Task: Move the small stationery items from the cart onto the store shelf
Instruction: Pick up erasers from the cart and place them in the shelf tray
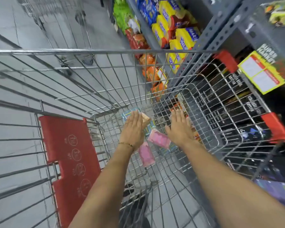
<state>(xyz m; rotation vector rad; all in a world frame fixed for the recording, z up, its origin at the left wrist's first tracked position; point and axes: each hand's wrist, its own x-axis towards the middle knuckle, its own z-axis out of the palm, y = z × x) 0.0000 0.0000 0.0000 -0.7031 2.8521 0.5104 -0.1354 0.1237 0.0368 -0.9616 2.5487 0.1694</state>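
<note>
A wire shopping cart (92, 66) fills most of the view, and both arms are reached down into its basket; a red plastic seat flap (69, 155) is seen to the left of the left grip, and red corner guards (275, 127) are fitted on the rim to the right of the right grip. A grey metal store shelf (220, 30) is seen beyond and to the right of both grips, stocked with yellow biscuit packs (184, 37) and orange snack packs (152, 74) further off and dark boxes (237, 102) nearer. The small stationery items lie on the basket floor under and between the grips: two pink packets (158, 139), one between the wrists and one just below the left wrist, and a blue-green pack (130, 111) at the fingertips of the left hand (132, 129). The left grip is spread flat over a tan packet (146, 120), fingers extended, and nothing is seen clenched in it. The right hand (179, 127) is likewise released, fingers straight and laid over orange-toned items near the basket's right wall. A thin bracelet (126, 143) is worn on the left wrist
</note>
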